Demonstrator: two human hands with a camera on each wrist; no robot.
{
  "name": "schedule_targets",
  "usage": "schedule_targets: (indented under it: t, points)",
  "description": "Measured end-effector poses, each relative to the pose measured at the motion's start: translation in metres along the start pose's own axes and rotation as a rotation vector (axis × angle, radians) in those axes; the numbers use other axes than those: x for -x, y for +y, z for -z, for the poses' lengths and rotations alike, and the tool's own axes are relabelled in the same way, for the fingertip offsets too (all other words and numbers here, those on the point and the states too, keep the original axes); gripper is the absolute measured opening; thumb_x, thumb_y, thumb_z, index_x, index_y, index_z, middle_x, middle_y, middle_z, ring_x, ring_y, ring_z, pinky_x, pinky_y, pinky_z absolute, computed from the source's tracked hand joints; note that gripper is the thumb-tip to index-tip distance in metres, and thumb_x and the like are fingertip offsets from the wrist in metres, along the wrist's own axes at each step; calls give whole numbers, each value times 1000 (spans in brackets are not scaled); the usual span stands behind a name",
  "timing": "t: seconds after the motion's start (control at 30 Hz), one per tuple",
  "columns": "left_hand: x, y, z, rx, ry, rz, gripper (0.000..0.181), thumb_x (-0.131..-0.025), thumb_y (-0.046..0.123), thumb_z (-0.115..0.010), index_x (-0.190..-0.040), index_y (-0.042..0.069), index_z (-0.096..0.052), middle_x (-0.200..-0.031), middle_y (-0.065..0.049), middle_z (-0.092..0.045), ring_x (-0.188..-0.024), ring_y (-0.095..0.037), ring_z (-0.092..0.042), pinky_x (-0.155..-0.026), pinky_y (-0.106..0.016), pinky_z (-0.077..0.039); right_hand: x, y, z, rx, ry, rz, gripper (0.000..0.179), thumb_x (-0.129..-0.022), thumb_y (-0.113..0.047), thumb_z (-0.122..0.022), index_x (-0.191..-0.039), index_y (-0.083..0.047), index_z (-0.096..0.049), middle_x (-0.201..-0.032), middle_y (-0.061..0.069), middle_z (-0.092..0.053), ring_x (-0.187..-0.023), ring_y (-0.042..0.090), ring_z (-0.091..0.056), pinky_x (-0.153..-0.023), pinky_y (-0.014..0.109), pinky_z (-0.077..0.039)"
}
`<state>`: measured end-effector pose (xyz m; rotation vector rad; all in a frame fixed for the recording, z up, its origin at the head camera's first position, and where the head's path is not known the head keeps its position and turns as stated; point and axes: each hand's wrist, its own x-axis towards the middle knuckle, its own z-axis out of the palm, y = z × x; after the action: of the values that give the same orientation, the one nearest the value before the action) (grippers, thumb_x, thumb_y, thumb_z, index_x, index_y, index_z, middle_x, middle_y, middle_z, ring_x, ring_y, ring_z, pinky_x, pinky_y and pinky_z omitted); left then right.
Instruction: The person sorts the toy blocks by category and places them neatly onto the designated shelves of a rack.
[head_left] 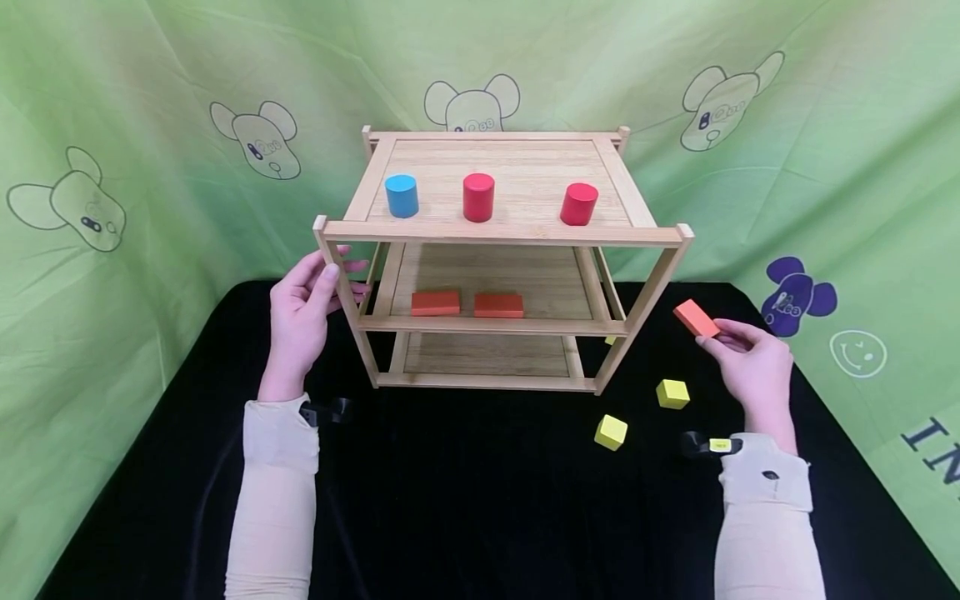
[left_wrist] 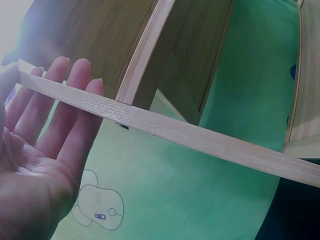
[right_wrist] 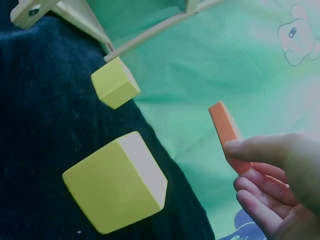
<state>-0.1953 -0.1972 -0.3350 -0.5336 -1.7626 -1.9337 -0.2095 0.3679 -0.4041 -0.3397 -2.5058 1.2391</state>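
Note:
A three-tier wooden shelf point(head_left: 510, 234) stands in the middle. My left hand point(head_left: 298, 308) is at its front left post, thumb on the near side and fingers reaching behind; in the left wrist view the post point(left_wrist: 165, 125) crosses in front of these fingers. Out to the right of the shelf, my right hand point(head_left: 752, 367) pinches an orange rectangular block point(head_left: 696, 318) by one end, between thumb and fingers. The block's other end points up and away from the hand in the right wrist view. Two similar orange blocks point(head_left: 435, 303) lie side by side on the middle tier.
On the top tier stand a blue cylinder point(head_left: 402, 197) and two red cylinders point(head_left: 478, 198). Yellow cubes point(head_left: 672, 394) lie on the black cloth point(head_left: 465, 500) right of the shelf, one partly hidden behind its right leg. A green printed curtain point(head_left: 180, 75) encloses the back and sides.

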Motion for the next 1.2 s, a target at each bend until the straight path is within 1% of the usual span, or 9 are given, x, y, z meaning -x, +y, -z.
schedule_targets:
  t: [0.1,0.3,0.53,0.73,1.0,1.2]
  points:
    - [0,1,0,-3,-1,-2,28,-107,14,-54,-128,1,-67,-110,-17,-73,-86,-32,-74,-81,-42,-61,0,-3,2,-44,5,-6,55,-89,-28,-82,-132,2,-66,-82,-30,-60,-75,-17,-58,-69,3,-46]
    - [-1,2,-1,-17,-6,-9,29,-107,13,-54,-129,-2,-65,-110,-18,-73,-87,-36,-73,-81,-43,-61,2,-13,6,-121,16,-30,56,-87,-28,-84,-133,-1,-66,-84,-29,-64,-79,-14,-61,-71,3,-47]
    - [-1,1,0,18,-8,6,28,-107,15,-55,-128,1,-67,-111,-17,-73,-87,-33,-74,-81,-39,-61,7,-29,10,-157,39,-32,55,-87,-25,-84,-133,-2,-66,-87,-28,-65,-83,-12,-63,-75,4,-48]
    - [-1,0,-1,25,-14,-3,27,-107,13,-54,-128,0,-66,-110,-18,-73,-86,-31,-74,-79,-34,-61,10,-40,14,-193,62,-18,52,-86,-21,-85,-133,-5,-68,-92,-23,-66,-85,-10,-65,-76,4,-48]
    - [0,1,0,15,-12,-7,28,-107,14,-54,-128,0,-66,-110,-18,-73,-86,-31,-74,-80,-41,-61,15,-54,18,-256,101,3,48,-85,-14,-85,-130,-5,-70,-100,-15,-67,-88,-3,-66,-79,5,-49]
    - [0,1,0,6,-8,-5,28,-107,14,-54,-129,-1,-66,-110,-17,-73,-86,-31,-74,-80,-41,-61,20,-65,21,-286,117,10,47,-84,-11,-85,-129,-5,-71,-104,-11,-67,-91,0,-66,-81,6,-49]
